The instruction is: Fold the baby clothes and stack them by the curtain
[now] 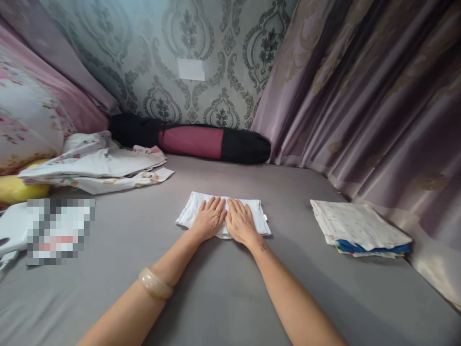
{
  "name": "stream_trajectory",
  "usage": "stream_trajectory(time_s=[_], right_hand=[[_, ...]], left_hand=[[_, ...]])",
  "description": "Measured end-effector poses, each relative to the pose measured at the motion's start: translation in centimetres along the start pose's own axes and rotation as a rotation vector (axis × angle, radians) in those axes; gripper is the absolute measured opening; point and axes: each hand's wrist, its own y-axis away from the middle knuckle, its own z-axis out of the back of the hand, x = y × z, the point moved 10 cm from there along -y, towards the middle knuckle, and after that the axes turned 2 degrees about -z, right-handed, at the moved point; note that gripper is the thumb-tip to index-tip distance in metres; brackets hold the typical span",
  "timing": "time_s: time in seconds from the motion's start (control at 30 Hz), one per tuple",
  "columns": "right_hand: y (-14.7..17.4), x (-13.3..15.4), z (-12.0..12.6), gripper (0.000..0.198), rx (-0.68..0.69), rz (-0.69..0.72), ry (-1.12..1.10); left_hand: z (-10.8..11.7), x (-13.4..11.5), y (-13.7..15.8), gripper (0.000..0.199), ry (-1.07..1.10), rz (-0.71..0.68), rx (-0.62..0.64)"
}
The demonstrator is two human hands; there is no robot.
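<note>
A folded white cloth (188, 211), with a small tag at its right edge, lies on the grey bed sheet (223, 298). My left hand (209, 220) rests flat on the cloth's middle, fingers stretched out and pointing away from me. Beside it, my right hand (240, 222) lies flat on the same cloth, its fingers also straight. The two thumbs meet or nearly meet at the centre. Neither hand grips the cloth; both lie palm down on top of it. The part of the cloth under my palms is hidden.
At the right lies a stack of folded cloths (360, 223). Loose white patterned clothes (97, 163) are heaped at the left, near a yellow plush item (21, 189). A blurred flat item (63, 233) lies at left. A black and maroon long bag (190, 141) borders the wall.
</note>
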Motion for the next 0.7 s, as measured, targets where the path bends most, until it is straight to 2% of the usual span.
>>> stream_trajectory(time_s=[0.17, 0.33, 0.5, 0.7], right_hand=[[-0.5, -0.3, 0.5, 0.050, -0.006, -0.012, -0.060], [-1.0, 0.4, 0.7, 0.052, -0.032, 0.039, -0.066], [-1.0, 0.6, -0.4, 0.052, -0.003, 0.060, -0.038], [-0.9, 0.6, -0.3, 0.051, -0.037, 0.056, 0.005]], left_hand=[[0.6, 0.1, -0.1, 0.051, 0.048, -0.003, 0.004], [2.1, 0.6, -0.1, 0.049, 0.010, 0.015, -0.106], [0.4, 0.6, -0.1, 0.050, 0.030, -0.015, 0.013], [0.4, 0.6, -0.2, 0.051, 0.020, -0.009, -0.004]])
